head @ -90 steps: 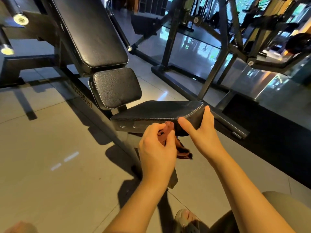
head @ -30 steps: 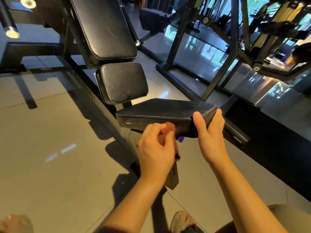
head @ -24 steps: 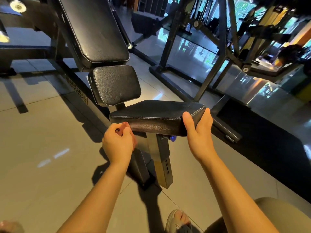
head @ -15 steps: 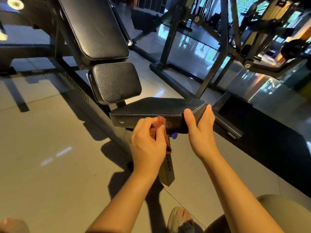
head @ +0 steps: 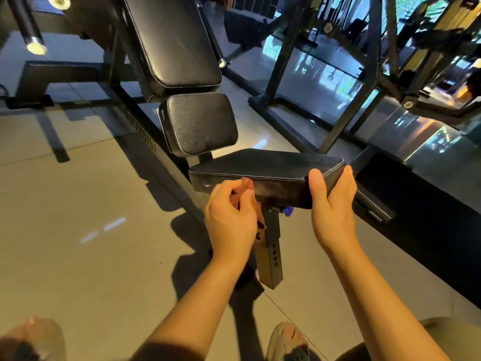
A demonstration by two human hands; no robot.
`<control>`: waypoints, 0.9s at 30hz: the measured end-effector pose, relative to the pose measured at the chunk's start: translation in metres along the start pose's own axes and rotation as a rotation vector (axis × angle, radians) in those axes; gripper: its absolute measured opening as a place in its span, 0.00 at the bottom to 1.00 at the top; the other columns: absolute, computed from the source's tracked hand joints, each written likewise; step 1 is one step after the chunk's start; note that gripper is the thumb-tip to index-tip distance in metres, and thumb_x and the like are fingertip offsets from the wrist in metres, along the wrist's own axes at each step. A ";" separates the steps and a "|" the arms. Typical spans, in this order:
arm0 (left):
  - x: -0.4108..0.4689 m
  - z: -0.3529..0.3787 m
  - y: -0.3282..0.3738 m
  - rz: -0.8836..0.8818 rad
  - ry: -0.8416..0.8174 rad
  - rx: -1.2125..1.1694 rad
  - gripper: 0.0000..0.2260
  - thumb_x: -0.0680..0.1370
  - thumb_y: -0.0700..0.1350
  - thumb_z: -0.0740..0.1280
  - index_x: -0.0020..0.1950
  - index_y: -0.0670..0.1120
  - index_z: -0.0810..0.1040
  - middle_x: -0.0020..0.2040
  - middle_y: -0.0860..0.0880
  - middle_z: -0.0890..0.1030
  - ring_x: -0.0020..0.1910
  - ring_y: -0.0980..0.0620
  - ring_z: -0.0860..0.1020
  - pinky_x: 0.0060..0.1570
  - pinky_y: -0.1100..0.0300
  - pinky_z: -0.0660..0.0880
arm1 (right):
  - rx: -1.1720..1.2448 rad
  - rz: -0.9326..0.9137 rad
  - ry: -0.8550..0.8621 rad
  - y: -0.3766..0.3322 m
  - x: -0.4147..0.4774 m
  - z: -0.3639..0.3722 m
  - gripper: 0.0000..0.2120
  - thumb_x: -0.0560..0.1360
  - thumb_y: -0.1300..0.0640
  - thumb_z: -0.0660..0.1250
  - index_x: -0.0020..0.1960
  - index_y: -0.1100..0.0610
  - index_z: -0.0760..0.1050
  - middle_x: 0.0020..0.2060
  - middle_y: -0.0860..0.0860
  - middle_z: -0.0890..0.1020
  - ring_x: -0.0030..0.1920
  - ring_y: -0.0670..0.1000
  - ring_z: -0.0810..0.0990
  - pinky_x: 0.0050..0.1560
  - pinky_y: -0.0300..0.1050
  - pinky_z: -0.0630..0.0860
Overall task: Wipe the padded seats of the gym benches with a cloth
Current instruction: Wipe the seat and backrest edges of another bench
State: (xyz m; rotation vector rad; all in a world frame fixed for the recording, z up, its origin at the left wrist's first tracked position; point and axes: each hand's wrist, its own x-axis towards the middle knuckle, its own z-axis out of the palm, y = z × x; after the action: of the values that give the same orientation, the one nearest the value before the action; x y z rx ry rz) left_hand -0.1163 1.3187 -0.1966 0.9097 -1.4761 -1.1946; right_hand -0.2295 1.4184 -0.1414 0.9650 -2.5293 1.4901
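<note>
**Cloth at the front edge of the seat**

Nearest, the left hand (head: 230,217) is closed around a reddish cloth (head: 244,190), bunched up, and holds it against the front side of the seat pad (head: 273,162). At 3 o'clock from it, the right hand (head: 331,204) grips the front corner of the seat, thumb on the front face. The cloth looks soft, light and limp, so it is probably best kept bunched in the fist. The pad seems firm and smooth. Farther, toward 11 o'clock, rises the backrest (head: 171,40).

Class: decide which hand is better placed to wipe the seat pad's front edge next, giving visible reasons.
Left. The left hand grips the cloth at the front of the seat pad; the right hand holds its corner, without cloth.
</note>
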 end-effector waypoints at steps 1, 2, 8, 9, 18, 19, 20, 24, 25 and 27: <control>0.016 -0.006 -0.013 -0.078 0.052 0.019 0.04 0.80 0.43 0.70 0.52 0.53 0.81 0.45 0.58 0.80 0.46 0.64 0.79 0.42 0.71 0.76 | 0.002 -0.002 0.008 -0.001 0.000 0.001 0.26 0.82 0.39 0.59 0.74 0.51 0.60 0.65 0.46 0.66 0.56 0.38 0.72 0.40 0.21 0.71; 0.035 -0.013 -0.030 -0.166 0.102 0.045 0.04 0.79 0.43 0.70 0.51 0.52 0.81 0.43 0.57 0.80 0.45 0.63 0.80 0.37 0.72 0.73 | 0.008 -0.008 0.018 -0.002 -0.001 0.003 0.27 0.82 0.38 0.59 0.74 0.51 0.59 0.66 0.46 0.66 0.57 0.38 0.72 0.41 0.23 0.71; 0.059 -0.030 -0.060 -0.288 0.112 0.137 0.04 0.79 0.44 0.70 0.52 0.51 0.83 0.46 0.55 0.81 0.49 0.55 0.80 0.42 0.58 0.72 | 0.021 -0.016 0.058 -0.005 -0.002 0.007 0.34 0.78 0.34 0.58 0.75 0.53 0.59 0.68 0.49 0.67 0.59 0.44 0.73 0.46 0.29 0.72; 0.044 -0.022 -0.047 -0.226 0.091 0.109 0.05 0.79 0.44 0.69 0.51 0.54 0.81 0.46 0.58 0.80 0.47 0.60 0.79 0.42 0.61 0.75 | 0.018 -0.021 0.063 -0.004 -0.001 0.006 0.31 0.79 0.35 0.58 0.74 0.53 0.60 0.67 0.49 0.68 0.58 0.41 0.73 0.44 0.28 0.74; 0.069 -0.023 -0.068 -0.280 0.149 0.166 0.05 0.78 0.44 0.70 0.53 0.50 0.84 0.47 0.53 0.82 0.45 0.57 0.80 0.35 0.74 0.69 | 0.039 -0.022 0.093 0.002 0.000 0.011 0.25 0.81 0.39 0.59 0.68 0.57 0.64 0.61 0.51 0.70 0.53 0.34 0.73 0.45 0.22 0.71; 0.080 -0.027 -0.077 -0.329 0.153 0.186 0.05 0.78 0.44 0.70 0.53 0.49 0.84 0.47 0.52 0.82 0.47 0.52 0.81 0.37 0.71 0.70 | 0.037 -0.027 0.097 0.001 0.000 0.010 0.26 0.81 0.39 0.59 0.68 0.57 0.64 0.61 0.51 0.70 0.53 0.33 0.72 0.45 0.22 0.71; 0.083 -0.030 -0.081 -0.349 0.152 0.198 0.05 0.79 0.44 0.69 0.53 0.48 0.84 0.47 0.52 0.81 0.51 0.48 0.81 0.41 0.65 0.71 | 0.037 -0.029 0.102 0.001 0.000 0.010 0.27 0.80 0.38 0.59 0.69 0.58 0.64 0.61 0.51 0.70 0.52 0.32 0.72 0.45 0.22 0.71; 0.040 -0.014 -0.045 -0.227 0.107 0.109 0.04 0.79 0.45 0.69 0.49 0.55 0.81 0.45 0.58 0.80 0.49 0.58 0.79 0.41 0.69 0.69 | 0.039 -0.029 0.113 -0.002 0.001 0.010 0.31 0.78 0.34 0.57 0.69 0.57 0.64 0.61 0.51 0.70 0.55 0.39 0.73 0.46 0.23 0.71; 0.025 -0.008 -0.036 -0.174 0.075 0.075 0.05 0.80 0.45 0.69 0.49 0.56 0.80 0.45 0.59 0.80 0.47 0.61 0.79 0.41 0.72 0.70 | 0.038 -0.026 0.114 -0.001 0.001 0.010 0.30 0.78 0.35 0.57 0.69 0.57 0.64 0.62 0.51 0.70 0.55 0.41 0.74 0.46 0.22 0.71; 0.009 -0.004 -0.029 -0.103 0.037 0.054 0.04 0.80 0.45 0.70 0.51 0.55 0.81 0.46 0.59 0.80 0.47 0.64 0.78 0.42 0.73 0.72 | 0.040 -0.014 0.117 0.000 0.001 0.011 0.27 0.81 0.38 0.58 0.70 0.56 0.64 0.63 0.51 0.69 0.56 0.43 0.74 0.46 0.22 0.71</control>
State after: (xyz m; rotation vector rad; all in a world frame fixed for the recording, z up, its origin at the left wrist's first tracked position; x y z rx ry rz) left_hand -0.1155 1.3023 -0.2230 1.0498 -1.4522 -1.2104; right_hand -0.2272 1.4096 -0.1467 0.8716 -2.4165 1.5504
